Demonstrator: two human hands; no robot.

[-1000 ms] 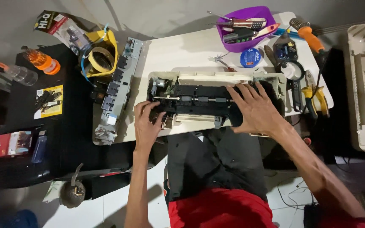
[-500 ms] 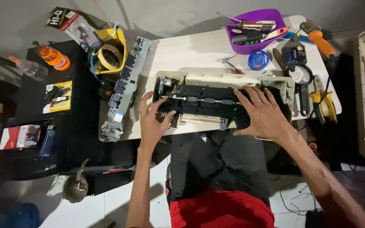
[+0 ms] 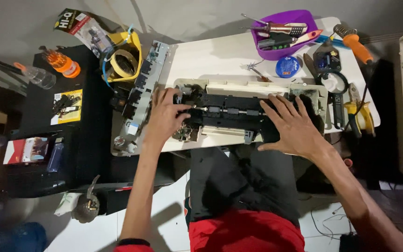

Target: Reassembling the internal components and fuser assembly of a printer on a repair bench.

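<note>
The left hand (image 3: 164, 116) has its fingers curled down onto the left end of the opened printer (image 3: 239, 112), fingertips tucked in among the gears and small parts there — bent and close together, pressing rather than pinching, though whether they grip any one piece is too fine to tell. The right hand (image 3: 295, 128) lies flat with its fingers spread wide apart over the right part of the black inner frame, palm on the near edge.

The printer's long axis runs left to right across the white table (image 3: 211, 58), so each hand sits at one end of it, both touching it; neither is nearer than the other.

It looks stripped — cream shell with no cover, a black carriage frame along the middle, a metal rod and rollers exposed, grime in the right corner.

Just left of it lies a long grey circuit strip (image 3: 141, 93). Farther off are a yellow tape roll (image 3: 124, 63), a purple tray (image 3: 304, 44) of tools, yellow pliers (image 3: 362, 116) at far right.
</note>
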